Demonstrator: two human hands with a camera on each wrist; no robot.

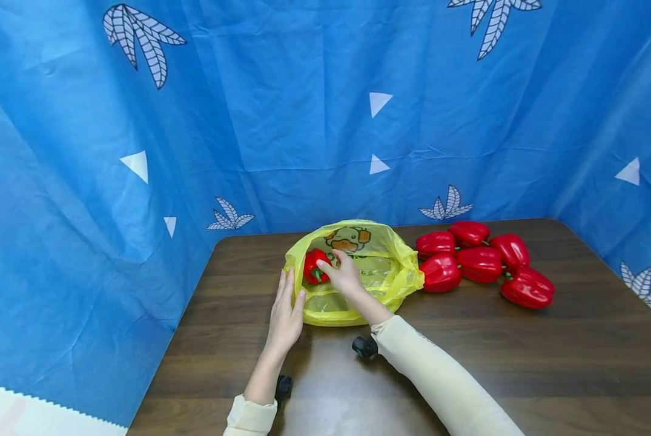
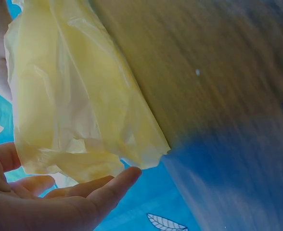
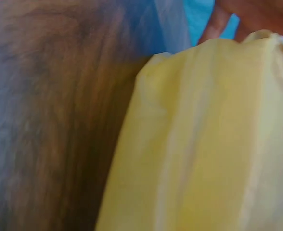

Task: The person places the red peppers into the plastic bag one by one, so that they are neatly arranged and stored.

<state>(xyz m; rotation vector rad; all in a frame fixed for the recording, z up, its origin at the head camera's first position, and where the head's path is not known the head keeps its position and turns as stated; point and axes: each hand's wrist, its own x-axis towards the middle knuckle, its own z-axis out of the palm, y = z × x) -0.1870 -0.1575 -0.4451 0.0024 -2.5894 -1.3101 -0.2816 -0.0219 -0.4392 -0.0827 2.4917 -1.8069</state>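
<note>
A yellow plastic bag point(image 1: 380, 312) with a printed duck face stands on the table, its mouth spread wide. Inside its left part lies a red bell pepper point(image 1: 312, 264), green stem facing up. My right hand point(image 1: 347, 280) reaches into the bag, thumb and index finger extended and apart; the thumb tip overlaps the pepper's right edge. On the outside left, my left hand point(image 1: 286, 318) rests against the bag with straight fingers. In the left wrist view, the left hand's fingers point(image 2: 108, 192) lie along the bag's edge. The bag wall hides the right hand in the right wrist view.
Several red bell peppers point(image 1: 479, 264) lie grouped right of the bag, the nearest one beside its right rim. A brown wooden table point(image 1: 521, 363) carries everything. Blue patterned cloth point(image 1: 281, 121) hangs behind and at the sides. Black devices point(image 1: 364, 346) sit at both wrists.
</note>
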